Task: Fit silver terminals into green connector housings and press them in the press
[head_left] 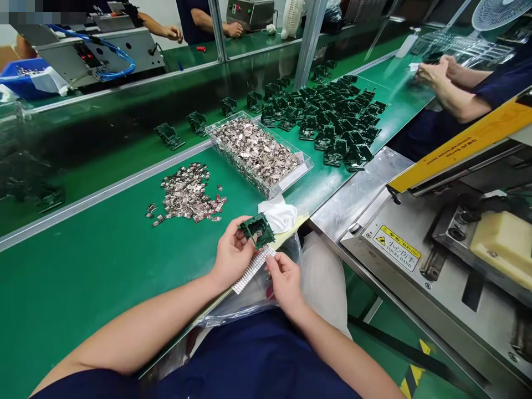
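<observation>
My left hand (234, 250) is wrapped round a green circuit board assembly (258, 230), a square frame with an opening in its middle. Below the board lies a white strip sheet (251, 272) marked off in small silvery rows, slanting along the table's front edge. The thumb and forefinger of my right hand (284, 275) are pinched at the upper right end of this sheet. A white crumpled cloth (281, 215) rests just behind my hands. Small metal parts (189, 193) lie in a loose pile on the green table (103, 260).
A clear box (257, 152) full of metal parts stands behind my hands. Beyond it spreads a heap of green boards (328, 113). At right is a machine (419, 249) with a yellow cover. Other people's hands show at the upper right and across the table.
</observation>
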`<control>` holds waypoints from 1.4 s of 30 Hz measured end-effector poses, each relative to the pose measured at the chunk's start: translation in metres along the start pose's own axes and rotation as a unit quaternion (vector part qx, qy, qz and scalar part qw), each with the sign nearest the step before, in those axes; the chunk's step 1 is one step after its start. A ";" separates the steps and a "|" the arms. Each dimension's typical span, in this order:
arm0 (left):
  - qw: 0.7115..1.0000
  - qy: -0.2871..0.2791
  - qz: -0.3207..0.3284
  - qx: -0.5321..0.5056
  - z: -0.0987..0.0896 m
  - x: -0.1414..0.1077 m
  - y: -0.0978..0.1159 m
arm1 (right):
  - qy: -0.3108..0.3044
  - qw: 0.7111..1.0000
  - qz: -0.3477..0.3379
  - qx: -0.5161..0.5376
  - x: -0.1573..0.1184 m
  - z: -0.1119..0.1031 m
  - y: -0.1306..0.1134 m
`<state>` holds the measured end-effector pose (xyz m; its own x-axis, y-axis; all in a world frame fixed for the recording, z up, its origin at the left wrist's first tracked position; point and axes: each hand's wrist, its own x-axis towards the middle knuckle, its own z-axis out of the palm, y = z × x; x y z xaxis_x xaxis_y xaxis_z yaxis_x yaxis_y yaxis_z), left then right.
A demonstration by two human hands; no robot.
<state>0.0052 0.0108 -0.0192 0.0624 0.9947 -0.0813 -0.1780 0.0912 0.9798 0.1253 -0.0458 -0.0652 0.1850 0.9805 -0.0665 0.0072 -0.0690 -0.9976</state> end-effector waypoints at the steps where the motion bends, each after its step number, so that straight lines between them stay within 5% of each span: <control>1: 1.000 -0.001 -0.001 0.000 -0.001 0.000 0.000 | 0.001 1.000 -0.008 -0.009 -0.001 -0.001 0.003; 5: 1.000 -0.003 0.003 0.004 -0.001 0.002 -0.002 | -0.022 0.997 -0.041 -0.057 -0.001 -0.007 0.014; 12: 1.000 -0.003 -0.002 -0.001 0.001 0.002 0.000 | -0.157 0.975 -0.029 -0.156 0.006 -0.022 0.022; 17: 1.000 -0.015 0.009 -0.010 -0.001 0.002 0.003 | -0.192 0.955 -0.005 -0.227 0.004 -0.038 0.001; 25: 0.996 -0.068 0.065 0.005 -0.003 -0.001 -0.004 | -0.087 0.958 -0.180 -0.204 0.012 -0.046 -0.076; 32: 0.984 -0.074 0.126 0.101 -0.006 -0.005 0.000 | -0.018 0.959 -0.216 -0.183 0.029 -0.016 -0.073; 42: 0.979 -0.093 0.120 0.133 -0.008 -0.007 -0.002 | 0.009 0.933 -0.235 -0.273 0.028 -0.010 -0.071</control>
<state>-0.0027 0.0044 -0.0215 0.2328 0.9578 0.1683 0.0506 -0.1848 0.9815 0.1393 -0.0153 0.0039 0.0521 0.9228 0.3816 0.5906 0.2797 -0.7570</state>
